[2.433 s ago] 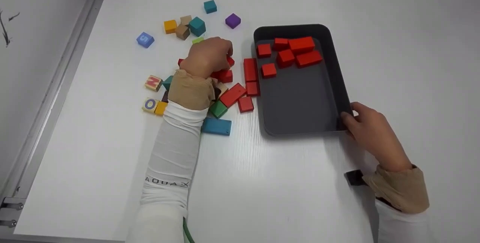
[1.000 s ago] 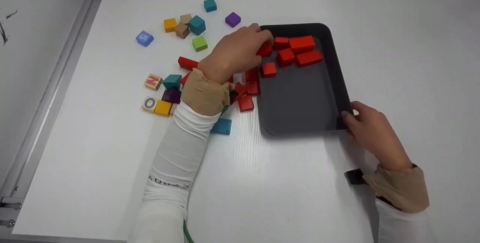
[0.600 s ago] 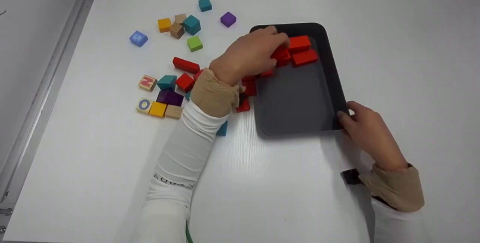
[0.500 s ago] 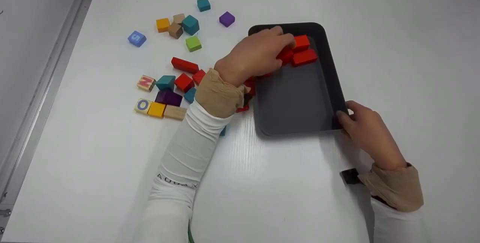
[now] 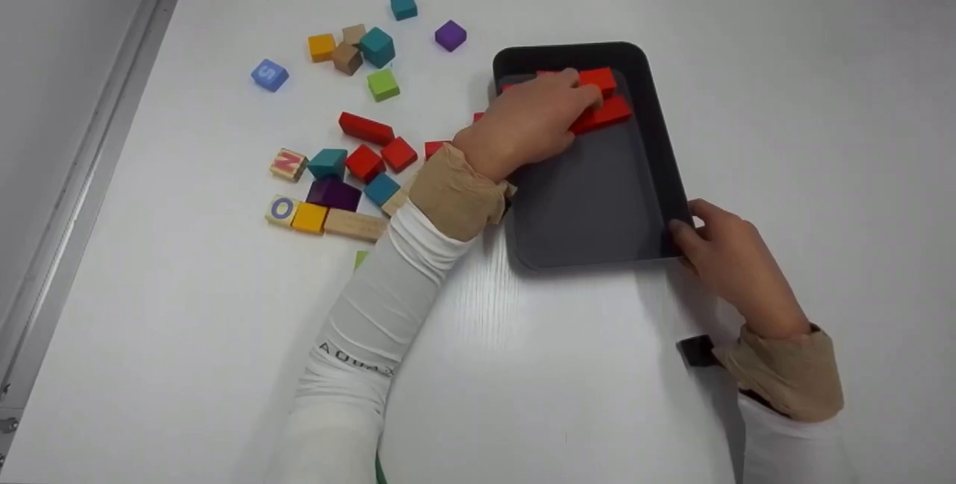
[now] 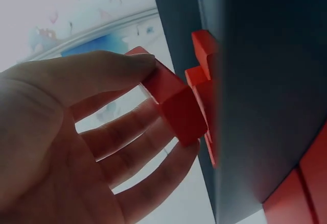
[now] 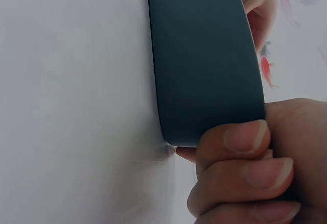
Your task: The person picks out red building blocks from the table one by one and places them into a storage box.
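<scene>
My left hand (image 5: 526, 125) is over the far part of a dark grey tray (image 5: 590, 222). In the left wrist view its thumb and fingers pinch a red block (image 6: 179, 106), tilted above the tray. Other red blocks (image 5: 609, 114) lie in the tray around it, partly covered by the hand in the head view. My right hand (image 5: 736, 264) grips the tray's near right corner, thumb on the inner side of the rim; in the right wrist view its curled fingers (image 7: 235, 142) press against the outer wall.
Left of the tray lie several loose red blocks (image 5: 366, 128), mixed with teal, yellow, purple and wooden ones. A purple cube (image 5: 450, 36) and a teal cube (image 5: 403, 6) sit farther back. My left forearm hides some blocks beside the tray.
My left hand has moved right from the pile of blocks to over the tray, carrying a red block, and lately a little farther in. My right hand keeps its grip on the corner.
</scene>
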Demonstrator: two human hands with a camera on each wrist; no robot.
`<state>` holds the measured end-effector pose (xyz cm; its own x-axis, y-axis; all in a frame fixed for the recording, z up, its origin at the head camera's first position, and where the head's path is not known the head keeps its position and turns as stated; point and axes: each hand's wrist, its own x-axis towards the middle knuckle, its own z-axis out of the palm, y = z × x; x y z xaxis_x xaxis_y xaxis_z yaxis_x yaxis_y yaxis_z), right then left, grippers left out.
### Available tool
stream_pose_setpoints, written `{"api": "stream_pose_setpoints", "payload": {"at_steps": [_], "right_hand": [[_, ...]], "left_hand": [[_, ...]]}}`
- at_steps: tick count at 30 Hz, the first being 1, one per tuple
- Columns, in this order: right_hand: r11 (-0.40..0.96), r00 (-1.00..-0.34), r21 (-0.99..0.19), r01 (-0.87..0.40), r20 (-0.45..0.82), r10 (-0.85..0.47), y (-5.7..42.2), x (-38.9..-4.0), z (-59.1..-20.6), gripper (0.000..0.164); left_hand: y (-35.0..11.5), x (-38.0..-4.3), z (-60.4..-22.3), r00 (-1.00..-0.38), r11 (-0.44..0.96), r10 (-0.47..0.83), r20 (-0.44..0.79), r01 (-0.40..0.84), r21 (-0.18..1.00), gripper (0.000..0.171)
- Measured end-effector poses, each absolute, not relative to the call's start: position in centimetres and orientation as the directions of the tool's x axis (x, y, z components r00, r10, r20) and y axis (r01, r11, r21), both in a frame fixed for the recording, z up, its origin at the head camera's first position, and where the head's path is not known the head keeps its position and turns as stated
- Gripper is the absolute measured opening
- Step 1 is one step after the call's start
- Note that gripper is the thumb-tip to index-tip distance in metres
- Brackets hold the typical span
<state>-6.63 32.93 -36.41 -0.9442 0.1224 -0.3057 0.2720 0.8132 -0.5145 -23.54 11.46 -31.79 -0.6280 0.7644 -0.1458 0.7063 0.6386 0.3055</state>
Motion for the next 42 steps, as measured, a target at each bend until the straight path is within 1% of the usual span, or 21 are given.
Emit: {"api": "stream_pose_setpoints", "payload": {"at_steps": [3, 13, 17, 26, 35, 42], "right_hand": [[0.815, -0.943, -0.512, 0.273, -0.309, 0.123, 32.8, -6.6, -36.4, 0.041], [0.822, -0.952, -0.516, 0.241, -0.292, 0.096, 32.7, -6.8, -36.1, 0.036], [0.818, -0.951, -0.522, 0.242, -0.293, 0.095, 32.8, -6.8, -36.1, 0.038], [0.814, -0.943, -0.515, 0.269, -0.311, 0.114, 32.9, -6.6, -36.2, 0.039], [0.810, -0.947, -0.525, 0.261, -0.304, 0.108, 33.0, -6.5, -36.3, 0.039], [0.809, -0.946, -0.527, 0.261, -0.305, 0.107, 33.2, -6.6, -36.5, 0.038]], "left_hand": [[11.5, -23.7, -32.3, -0.620, 0.636, 0.767, -0.166, 0.703, 0.318, 0.031], [11.8, -23.8, -33.6, -0.600, 0.611, 0.787, -0.145, 0.721, 0.327, 0.028], [11.8, -23.7, -33.9, -0.595, 0.607, 0.790, -0.148, 0.724, 0.328, 0.028], [12.3, -23.6, -34.7, -0.591, 0.604, 0.795, -0.136, 0.749, 0.273, 0.029], [12.0, -23.2, -33.6, -0.592, 0.626, 0.779, -0.206, 0.737, 0.253, 0.035], [10.7, -23.2, -32.1, -0.626, 0.650, 0.758, -0.181, 0.707, 0.279, 0.037]]}}
